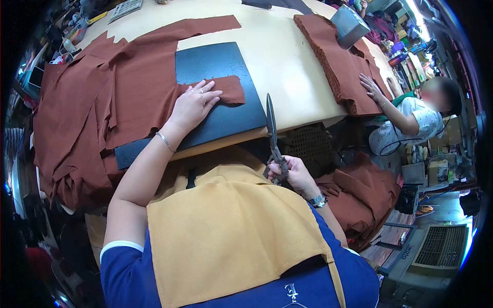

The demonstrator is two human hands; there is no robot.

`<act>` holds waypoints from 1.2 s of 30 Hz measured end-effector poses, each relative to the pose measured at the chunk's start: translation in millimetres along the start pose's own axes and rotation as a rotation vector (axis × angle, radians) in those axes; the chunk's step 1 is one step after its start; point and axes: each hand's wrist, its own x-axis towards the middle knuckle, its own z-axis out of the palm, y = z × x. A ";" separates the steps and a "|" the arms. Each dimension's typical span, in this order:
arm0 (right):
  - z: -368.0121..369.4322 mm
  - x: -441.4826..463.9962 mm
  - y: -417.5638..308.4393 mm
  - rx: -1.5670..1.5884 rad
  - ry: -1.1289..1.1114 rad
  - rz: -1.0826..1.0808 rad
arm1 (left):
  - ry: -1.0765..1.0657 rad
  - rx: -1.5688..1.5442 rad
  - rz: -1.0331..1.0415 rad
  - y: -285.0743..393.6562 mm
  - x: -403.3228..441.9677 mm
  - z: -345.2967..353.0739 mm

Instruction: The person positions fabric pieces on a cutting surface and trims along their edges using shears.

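My left hand lies flat with fingers stretched over a strip of rust-brown fabric. That strip rests on a dark board at the near edge of the table. More of the same brown fabric spreads in loose layers to the left and hangs over the table's edge. Just off the board's right corner, my right hand is closed around the wrapped handles of large scissors. Their dark blades point up and away from me and look closed together.
Across the cream table, a co-worker at the right rests a hand on a thick stack of brown fabric. A metal block sits on that stack. Brown cloth is heaped low at my right, near a boxy machine.
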 end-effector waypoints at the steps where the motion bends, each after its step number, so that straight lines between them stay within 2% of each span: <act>1: -3.1 2.0 -0.3 0.084 -0.011 0.008 | 0.011 -0.027 -0.011 -1.6 0.1 0.2; 4: -9.1 4.6 4.6 0.398 -0.022 0.080 | 0.037 -0.118 -0.054 -0.2 -2.7 -0.6; 7: -5.6 10.2 7.6 0.521 -0.151 0.102 | 0.026 -0.151 -0.060 -0.4 -1.0 -3.3; 11: 0.7 18.2 3.9 0.473 -0.232 0.082 | -0.017 -0.082 0.018 -0.9 -1.7 -1.3; 15: 12.3 29.2 0.1 0.371 -0.116 0.029 | -0.087 -0.024 0.048 3.0 -1.4 -4.1; 22: 18.0 33.0 -3.8 0.212 -0.080 0.010 | -0.088 0.065 0.116 7.1 -3.7 -7.2; 36: 17.7 7.2 -9.0 0.201 -0.024 0.042 | -0.112 0.053 0.113 9.4 -2.7 -7.8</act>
